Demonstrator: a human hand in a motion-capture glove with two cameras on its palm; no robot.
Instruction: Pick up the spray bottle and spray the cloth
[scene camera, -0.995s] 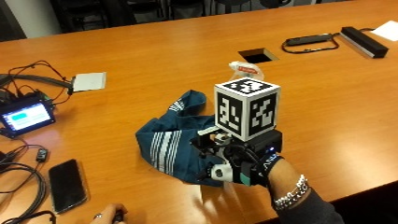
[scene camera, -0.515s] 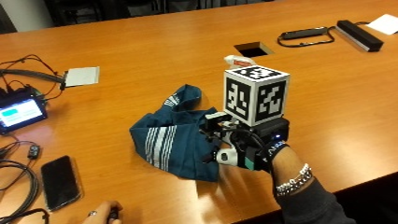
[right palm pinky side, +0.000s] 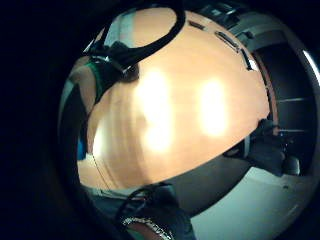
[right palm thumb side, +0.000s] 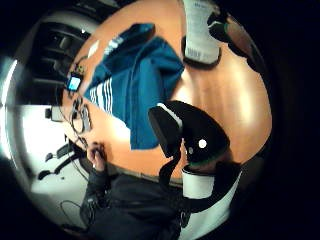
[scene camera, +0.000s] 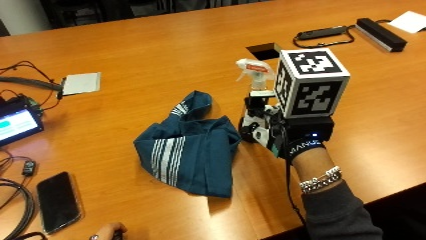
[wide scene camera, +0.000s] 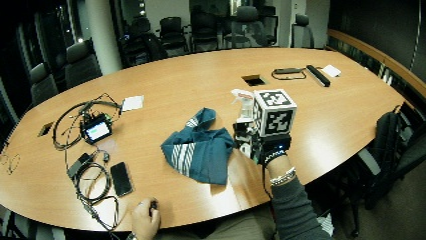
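One gloved right hand (scene camera: 283, 135) gripping spray bottle (scene camera: 256, 80) upright, just beside teal cloth (scene camera: 190, 150) on bench (scene camera: 166, 55).

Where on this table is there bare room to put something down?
Bare wood lies between the blue cloth and the white paper, and beyond the spray bottle toward the square table opening. It is crowded at the left edge, with the small screen, cables and phone.
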